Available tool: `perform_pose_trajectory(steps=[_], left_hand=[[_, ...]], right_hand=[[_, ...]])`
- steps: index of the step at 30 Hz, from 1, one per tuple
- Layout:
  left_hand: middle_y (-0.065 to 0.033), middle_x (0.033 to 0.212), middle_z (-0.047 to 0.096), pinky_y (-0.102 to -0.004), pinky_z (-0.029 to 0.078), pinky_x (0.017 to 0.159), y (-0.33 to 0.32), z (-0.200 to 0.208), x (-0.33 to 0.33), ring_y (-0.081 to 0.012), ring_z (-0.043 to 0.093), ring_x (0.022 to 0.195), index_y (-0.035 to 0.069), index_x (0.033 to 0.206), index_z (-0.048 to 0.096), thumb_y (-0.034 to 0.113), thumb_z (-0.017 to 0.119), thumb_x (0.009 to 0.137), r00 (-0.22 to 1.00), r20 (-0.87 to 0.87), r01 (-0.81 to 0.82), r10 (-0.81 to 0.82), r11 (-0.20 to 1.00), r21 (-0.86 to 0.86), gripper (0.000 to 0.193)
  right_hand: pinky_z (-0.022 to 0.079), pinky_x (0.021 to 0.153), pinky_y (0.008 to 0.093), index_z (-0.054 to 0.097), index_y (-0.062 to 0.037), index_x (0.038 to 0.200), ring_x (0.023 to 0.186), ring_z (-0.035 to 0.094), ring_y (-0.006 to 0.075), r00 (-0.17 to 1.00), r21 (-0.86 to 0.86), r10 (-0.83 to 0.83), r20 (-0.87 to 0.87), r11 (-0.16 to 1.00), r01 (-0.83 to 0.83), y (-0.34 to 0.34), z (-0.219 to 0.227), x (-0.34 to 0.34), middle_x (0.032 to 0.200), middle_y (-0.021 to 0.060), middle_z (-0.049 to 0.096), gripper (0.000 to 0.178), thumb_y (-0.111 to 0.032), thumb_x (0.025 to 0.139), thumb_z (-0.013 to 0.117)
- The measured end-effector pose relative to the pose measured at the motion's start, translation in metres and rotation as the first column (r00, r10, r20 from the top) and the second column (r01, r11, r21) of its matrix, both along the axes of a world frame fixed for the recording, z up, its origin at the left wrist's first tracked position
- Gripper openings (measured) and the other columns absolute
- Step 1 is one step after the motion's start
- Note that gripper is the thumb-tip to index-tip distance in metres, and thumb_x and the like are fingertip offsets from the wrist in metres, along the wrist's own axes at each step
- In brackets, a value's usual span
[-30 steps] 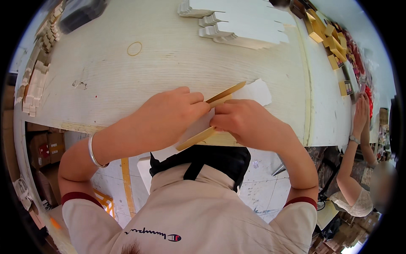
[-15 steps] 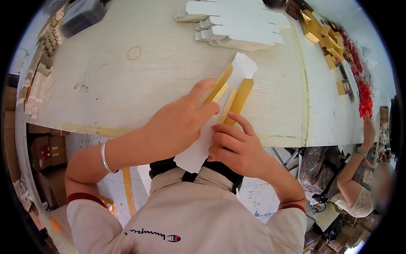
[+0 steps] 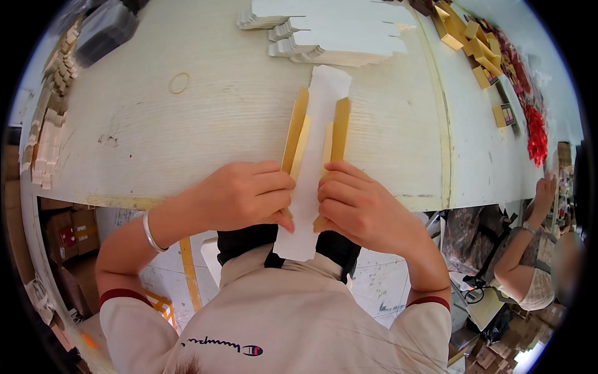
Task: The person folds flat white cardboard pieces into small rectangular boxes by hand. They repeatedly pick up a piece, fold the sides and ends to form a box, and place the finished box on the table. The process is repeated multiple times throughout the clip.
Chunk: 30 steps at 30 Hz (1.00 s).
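Since the prev. frame the card (image 3: 313, 153) is swinging round from a slant to nearly straight out from the body, & the L hand (image 3: 252, 194) is drawing back twd the person, w/ the R hand (image 3: 356, 201) shifting a bit too. The card is now showing its white face up, its far part extending over the desk (image 3: 205, 121) & its near end sticking out past the front edge, above the lap; can't tell if it's touching the desktop. Gold flaps (image 3: 296, 134) are standing up along both long sides, the white strip running btwn. L hand is grasping the L side nr the body, fingers curling round it, thumb pointing down twd the near end; R hand is gripping the R side opp., fingers bunched. A silver bangle (image 3: 149, 232) is sitting on the L wrist. Just beyond the card's far end, a white card stack (image 3: 349, 40) is lying flat; a rubber band (image 3: 187, 79) is lying to the L, well apart. Gold boxes (image 3: 450, 30) are sitting far R, w/ red material (image 3: 536, 137) nearby, & a co-worker's hand (image 3: 545, 190) is hovering just below that.
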State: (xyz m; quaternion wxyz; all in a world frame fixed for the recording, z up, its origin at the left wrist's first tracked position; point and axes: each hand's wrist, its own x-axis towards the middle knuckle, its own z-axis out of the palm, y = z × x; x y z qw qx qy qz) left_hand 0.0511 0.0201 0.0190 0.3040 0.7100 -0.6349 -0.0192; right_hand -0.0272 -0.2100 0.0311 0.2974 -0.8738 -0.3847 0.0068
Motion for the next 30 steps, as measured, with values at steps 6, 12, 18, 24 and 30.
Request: perform_pose_trajectory(steps=[6,12,18,24,30], left_hand=[[-0.0046,0.078,0.059,-0.0302,0.045,0.051,-0.014,-0.007,-0.022,-0.0208,0.056,0.062,0.005,0.073,0.062,0.020,0.081,0.068,0.964,-0.164,-0.221,0.210,0.974,-0.056,0.025],[-0.0056,0.074,0.057,-0.0313,0.043,0.049,-0.018,-0.013,-0.038,-0.0210,0.054,0.058,0.005,0.080,0.067,0.010,0.079,0.072,0.934,-0.205,-0.319,0.293,0.942,-0.107,0.015],[-0.0060,0.077,0.054,-0.0313,0.042,0.049,-0.018,-0.009,-0.038,-0.0196,0.053,0.057,0.004,0.083,0.065,0.007,0.074,0.077,0.924,-0.244,-0.315,0.295,0.948,-0.048,0.011],[-0.0087,0.096,0.051,-0.0294,0.044,0.052,-0.020,-0.007,-0.047,-0.0203,0.055,0.062,0.004,0.088,0.062,0.008,0.070,0.081,0.918,-0.196,-0.329,0.344,0.939,0.105,0.011],[-0.0093,0.094,0.049,-0.0330,0.048,0.062,-0.022,0.008,-0.048,-0.0251,0.057,0.071,0.006,0.107,0.052,0.010,0.066,0.084,0.912,-0.272,-0.280,0.306,0.951,0.129,0.027]], right_hand=[[0.038,0.106,0.0488,0.051,-0.0048,0.064,0.095,0.054,0.0236,0.950,-0.056,-0.196,0.244,0.975,0.216,0.013,0.002,-0.002,0.085,0.0079,0.048,0.020,-0.013,0.068,0.069],[0.035,0.107,0.0542,0.059,-0.0047,0.075,0.109,0.055,0.0273,0.961,-0.112,-0.220,0.170,0.964,0.240,0.011,-0.011,-0.009,0.100,0.0087,0.056,0.027,-0.017,0.062,0.079],[0.042,0.102,0.0477,0.063,-0.0051,0.097,0.117,0.054,0.0292,0.906,0.192,-0.347,0.242,0.932,0.306,0.003,-0.017,-0.030,0.126,0.0148,0.056,0.022,-0.011,0.076,0.069],[0.050,0.089,0.0388,0.064,-0.0050,0.098,0.109,0.058,0.0263,0.846,-0.001,-0.339,0.411,0.928,0.372,0.005,-0.045,-0.054,0.132,0.0152,0.054,0.022,-0.008,0.077,0.067],[0.051,0.080,0.0350,0.062,0.0011,0.095,0.094,0.060,0.0245,0.934,0.122,-0.259,0.246,0.964,0.236,-0.003,-0.024,-0.039,0.130,0.0153,0.054,0.024,-0.003,0.071,0.065]])
